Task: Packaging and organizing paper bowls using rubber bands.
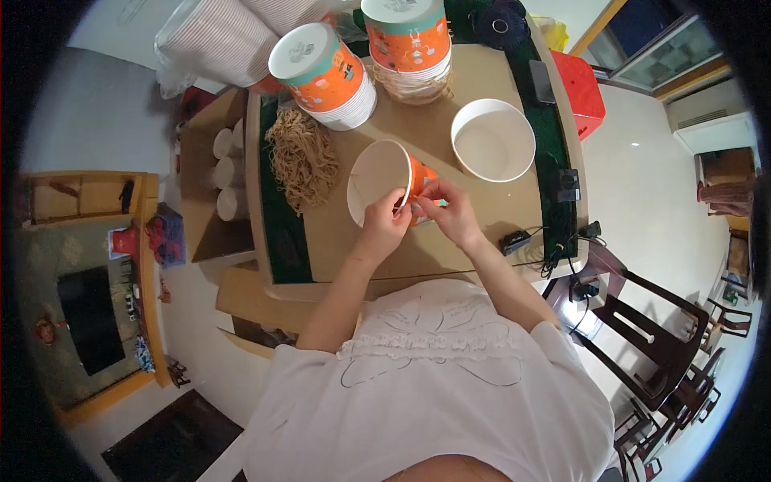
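Orange tub: we have this paper tub between our hands, tilted, its open mouth turned to our left; it is over the brown sheet, though whether it rests there we cannot tell.
Left hand: our left hand is at the orange tub's near rim, its bent fingers and thumb pinching the wall there.
Right hand: our right hand is at the orange tub's right wall, its fingers curled and the tips close to the left hand's; we cannot tell whether they are fully closed, or on what.
White tub: a second tub stands open, to the right of the orange tub and a little beyond it.
Tan strands: we see a tangled heap just left of the orange tub.
Stacks: beyond the orange tub are a nearer stack and a farther stack, both of nested tubs turned upside down; tan strands ring the farther one's lower part.
Wrapped cups: a bagged stack lies beyond the orange tub, to its left.
Black adapter: it lies right of the orange tub, on our side.
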`<action>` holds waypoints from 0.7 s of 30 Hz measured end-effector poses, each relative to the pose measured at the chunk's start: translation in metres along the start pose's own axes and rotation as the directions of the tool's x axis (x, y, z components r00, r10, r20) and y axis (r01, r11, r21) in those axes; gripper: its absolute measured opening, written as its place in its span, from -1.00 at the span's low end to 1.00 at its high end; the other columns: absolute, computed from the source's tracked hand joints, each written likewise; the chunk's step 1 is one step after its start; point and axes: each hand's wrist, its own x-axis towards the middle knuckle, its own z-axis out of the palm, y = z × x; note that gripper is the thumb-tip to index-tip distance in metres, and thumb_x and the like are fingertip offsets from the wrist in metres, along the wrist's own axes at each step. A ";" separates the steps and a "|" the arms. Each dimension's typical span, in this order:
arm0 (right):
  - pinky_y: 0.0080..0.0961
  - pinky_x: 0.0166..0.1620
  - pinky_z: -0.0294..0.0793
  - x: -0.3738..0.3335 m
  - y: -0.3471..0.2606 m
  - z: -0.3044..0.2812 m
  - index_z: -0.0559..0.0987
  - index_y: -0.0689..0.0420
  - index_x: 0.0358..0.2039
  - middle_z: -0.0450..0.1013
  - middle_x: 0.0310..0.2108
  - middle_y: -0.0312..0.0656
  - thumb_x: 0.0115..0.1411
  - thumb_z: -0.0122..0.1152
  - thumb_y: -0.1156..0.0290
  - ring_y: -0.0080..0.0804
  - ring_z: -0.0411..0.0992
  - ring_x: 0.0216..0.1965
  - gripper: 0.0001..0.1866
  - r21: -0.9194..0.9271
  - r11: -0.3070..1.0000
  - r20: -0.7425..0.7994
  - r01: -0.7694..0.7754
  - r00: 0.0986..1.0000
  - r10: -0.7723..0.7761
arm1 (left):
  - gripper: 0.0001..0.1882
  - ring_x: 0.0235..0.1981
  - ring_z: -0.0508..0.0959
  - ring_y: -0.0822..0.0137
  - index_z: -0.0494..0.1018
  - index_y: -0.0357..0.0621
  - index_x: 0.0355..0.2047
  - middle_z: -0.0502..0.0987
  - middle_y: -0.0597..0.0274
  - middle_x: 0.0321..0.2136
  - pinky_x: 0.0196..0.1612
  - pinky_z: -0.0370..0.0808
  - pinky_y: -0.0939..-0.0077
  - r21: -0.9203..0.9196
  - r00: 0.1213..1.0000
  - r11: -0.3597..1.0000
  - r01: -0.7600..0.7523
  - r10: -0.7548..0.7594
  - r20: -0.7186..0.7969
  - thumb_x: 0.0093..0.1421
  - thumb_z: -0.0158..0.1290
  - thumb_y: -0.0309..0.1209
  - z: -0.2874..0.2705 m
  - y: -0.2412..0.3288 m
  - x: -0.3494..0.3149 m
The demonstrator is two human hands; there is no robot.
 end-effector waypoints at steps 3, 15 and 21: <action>-0.52 -0.23 0.41 0.001 0.000 -0.003 0.49 0.27 -0.46 0.40 -0.41 -0.18 -0.05 0.26 0.51 -0.43 0.40 -0.36 -0.84 -0.180 0.979 0.018 0.094 0.996 -0.092 | -0.80 -0.44 0.55 0.35 0.40 -0.29 -0.25 0.52 0.08 -0.48 -0.35 0.46 0.50 0.002 1.000 1.000 0.006 -0.006 0.024 0.08 -0.02 -0.57 0.001 0.000 0.000; -0.57 -0.25 0.38 0.001 0.001 -0.005 0.50 0.24 -0.51 0.35 -0.42 -0.22 -0.07 0.23 0.57 -0.48 0.36 -0.37 -0.91 -0.249 0.968 0.026 0.041 0.999 -0.036 | -0.74 -0.41 0.56 0.35 0.41 -0.31 -0.19 0.53 0.06 -0.41 -0.34 0.48 0.51 -0.051 0.997 0.999 -0.007 0.011 0.072 0.06 -0.01 -0.59 0.006 -0.004 0.000; -0.56 -0.25 0.39 -0.001 0.000 -0.010 0.49 0.25 -0.52 0.35 -0.42 -0.20 -0.05 0.24 0.55 -0.47 0.36 -0.38 -0.91 -0.254 0.967 0.019 0.007 1.000 -0.002 | -0.74 -0.49 0.51 0.33 0.42 -0.29 -0.20 0.50 0.05 -0.47 -0.41 0.45 0.48 -0.102 0.993 0.994 -0.034 0.045 0.108 0.04 -0.04 -0.61 0.011 -0.004 0.000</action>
